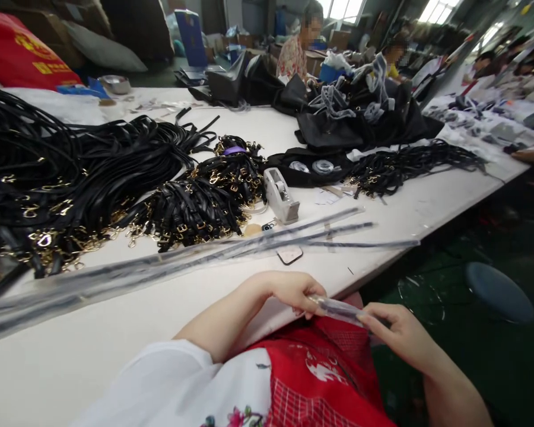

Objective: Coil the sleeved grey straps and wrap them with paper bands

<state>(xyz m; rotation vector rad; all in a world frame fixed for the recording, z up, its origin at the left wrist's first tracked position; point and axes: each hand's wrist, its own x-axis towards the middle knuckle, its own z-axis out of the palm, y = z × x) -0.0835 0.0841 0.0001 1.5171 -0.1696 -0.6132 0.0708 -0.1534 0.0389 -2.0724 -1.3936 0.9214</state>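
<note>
The packet, a clear wrap with a dark strip inside, is held in the air between both hands, in front of the near edge of the tabletop and over the red apron.

Left hand: the fingers are clamped on the left end of the packet. A gold-coloured part shows at the fingertips. The lower fingers are curled beneath.

Right hand: thumb and forefinger are pinched together on the right end of the packet. The thumb lies along the near side; the contact under the fingers is hidden. The packet slopes slightly down from left to right.

On the tabletop beyond the hands, long packets lie at a slant. The tape dispenser stands behind them, just beside the short straps with gold buckles. Long black straps are piled at left. A round stool stands at right, apart from the tabletop.
</note>
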